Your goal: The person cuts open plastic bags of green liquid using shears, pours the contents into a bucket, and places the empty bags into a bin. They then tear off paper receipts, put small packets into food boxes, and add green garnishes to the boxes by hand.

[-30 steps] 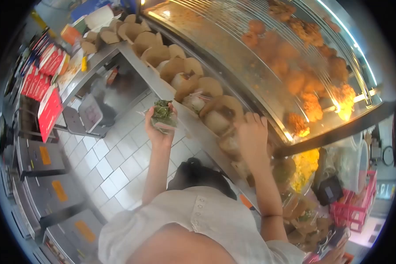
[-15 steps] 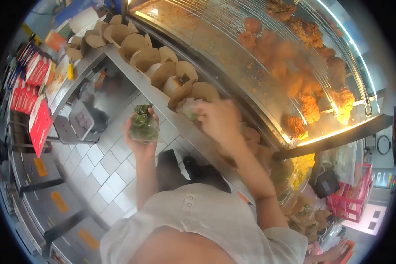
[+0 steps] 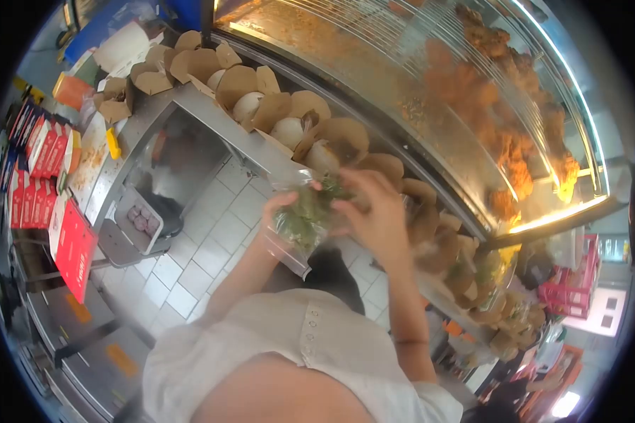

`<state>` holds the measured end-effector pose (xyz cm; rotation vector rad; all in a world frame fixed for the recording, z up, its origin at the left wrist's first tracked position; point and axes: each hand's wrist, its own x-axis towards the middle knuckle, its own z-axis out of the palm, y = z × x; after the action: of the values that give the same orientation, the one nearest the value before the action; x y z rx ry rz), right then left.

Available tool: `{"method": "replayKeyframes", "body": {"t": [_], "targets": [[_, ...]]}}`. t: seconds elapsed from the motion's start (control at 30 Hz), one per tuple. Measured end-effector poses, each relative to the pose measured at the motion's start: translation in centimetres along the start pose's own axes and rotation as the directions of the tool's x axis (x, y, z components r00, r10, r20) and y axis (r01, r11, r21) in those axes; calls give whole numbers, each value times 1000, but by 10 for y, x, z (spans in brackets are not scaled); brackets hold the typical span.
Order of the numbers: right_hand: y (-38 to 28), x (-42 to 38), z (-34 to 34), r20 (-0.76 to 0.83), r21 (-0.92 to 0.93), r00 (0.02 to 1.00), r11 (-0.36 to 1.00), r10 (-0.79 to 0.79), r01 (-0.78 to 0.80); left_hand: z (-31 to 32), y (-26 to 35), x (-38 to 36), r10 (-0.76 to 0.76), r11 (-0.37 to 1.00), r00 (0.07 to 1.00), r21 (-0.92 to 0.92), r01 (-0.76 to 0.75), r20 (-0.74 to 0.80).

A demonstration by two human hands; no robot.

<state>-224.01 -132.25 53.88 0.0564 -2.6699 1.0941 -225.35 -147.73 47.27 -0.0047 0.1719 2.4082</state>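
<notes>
A clear plastic bag of green leaves is in my left hand, whose fingers wrap its left side. My right hand is at the bag's right side, fingers curled in on some of the green leaves; blur hides the exact fingertip contact. Just beyond both hands runs a row of open brown cardboard boxes on the metal counter. Rounded white food shows inside several of them. The box nearest my right hand is partly hidden behind it.
A heated glass case with fried pieces on wire racks stands behind the boxes. Red-and-white cartons are stacked at left. A tub sits below the counter. Another person's arm shows at lower right, by a pink basket.
My right hand has moved from a box back to the bag and now grips leaves there. My left hand has brought the bag rightward, nearer the boxes. The view has shifted.
</notes>
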Motion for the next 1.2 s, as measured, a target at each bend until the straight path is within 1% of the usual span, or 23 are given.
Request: {"method": "replayKeyframes", "body": {"t": [0.03,0.07,0.1,0.13,0.17,0.23,0.27,0.33,0.37,0.4,0.43,0.47,0.53,0.6,0.67,0.8,0.87,1.0,1.03,1.07,1.1,1.17,1.2], "targets": [[0,3,11,138,159,989,984,54,-76,-4,5,-2,-26,1000,1000,2,26,0],[5,6,17,115,153,991,985,63,-81,-5,11,-1,-55,998,998,-5,55,21],[11,10,19,-39,69,996,994,-85,87,-5,18,2,-78,997,996,-13,78,47],[16,15,17,-170,-43,955,970,-244,240,2,24,4,-97,993,995,-64,95,-24],[19,18,11,-177,-57,954,970,-243,237,1,28,7,-108,992,994,-67,107,-13],[26,21,-4,-177,171,970,976,166,-135,-10,32,11,-74,991,993,-121,63,-87],[35,26,-11,-182,165,969,976,170,-141,-17,35,12,-95,984,995,-157,88,-40],[61,35,-18,-148,45,924,935,354,-351,-26,37,14,-107,980,993,-177,95,-57],[74,33,-16,-154,42,923,936,352,-349,-27,39,15,-114,977,990,-192,97,-79],[80,34,-13,-145,-300,976,933,162,-200,-25,41,16,-115,976,991,-192,100,-72],[83,35,-10,-70,-602,997,798,-16,-29,-23,42,17,-117,977,989,-189,99,-91],[84,31,-6,-73,-603,997,797,-19,-29,-22,43,17,-118,978,987,-185,96,-112],[40,25,4,-281,-713,953,690,-117,-125,-23,47,16,-119,981,987,-169,100,-108],[9,22,13,-277,-460,953,887,-120,-22,-19,51,17,-109,984,988,-155,90,-114],[-21,20,36,-56,55,997,997,-59,62,-8,53,13,-137,990,968,-49,130,-210],[-27,27,68,57,222,998,975,11,-23,-32,58,13,-211,977,936,-98,190,-283],[-28,35,64,14,316,990,939,141,-138,-31,62,13,-204,977,953,-109,183,-223],[-4,54,41,-139,279,987,960,76,-34,-19,63,11,-119,982,980,-163,93,-158],[4,58,32,-189,-52,981,998,-47,37,-19,65,10,-116,982,981,-165,89,-157],[9,61,28,-197,-380,964,920,-180,94,-20,68,10,-79,985,979,-168,47,-188],[16,61,29,-195,-382,964,919,-182,96,-21,71,9,-45,985,974,-172,6,-221],[29,59,35,-58,-789,977,610,-207,82,-23,78,3,9,988,968,-144,-47,-252],[21,58,35,-58,-790,975,607,-214,86,-22,82,3,68,989,958,-110,-102,-278]]}}
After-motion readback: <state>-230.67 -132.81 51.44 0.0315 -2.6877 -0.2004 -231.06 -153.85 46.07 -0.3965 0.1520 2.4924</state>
